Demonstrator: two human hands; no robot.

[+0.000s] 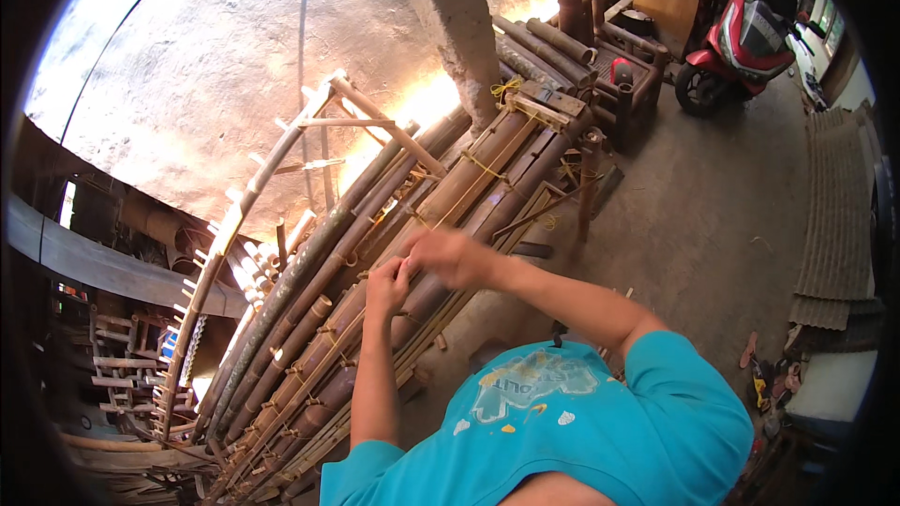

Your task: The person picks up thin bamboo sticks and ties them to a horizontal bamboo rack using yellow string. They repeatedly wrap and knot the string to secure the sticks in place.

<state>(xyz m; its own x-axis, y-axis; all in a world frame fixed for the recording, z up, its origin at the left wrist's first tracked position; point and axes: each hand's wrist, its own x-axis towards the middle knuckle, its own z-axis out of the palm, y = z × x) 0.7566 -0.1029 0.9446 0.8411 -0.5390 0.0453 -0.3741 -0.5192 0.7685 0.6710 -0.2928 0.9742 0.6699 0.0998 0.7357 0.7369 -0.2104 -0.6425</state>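
Over a long frame of bundled bamboo poles (487, 155), both my hands meet close together. My left hand (386, 289) is closed in a pinch, thumb and fingertips pressed together. Just right of it and slightly higher, my right hand (448, 259) is curled and blurred by motion. Whatever the fingers hold is too small or hidden to make out. Thin yellow cord (483, 169) is tied around the poles at several places, with a loose yellow tangle (506, 88) at the far end.
A curved bamboo piece with pegs (246, 201) leans at the left by the wall. Cut bamboo lengths (553, 49) lie on a bamboo bench (647, 61) at the back. A red scooter (741, 47) stands far right, with corrugated sheets (830, 215) along the right side.
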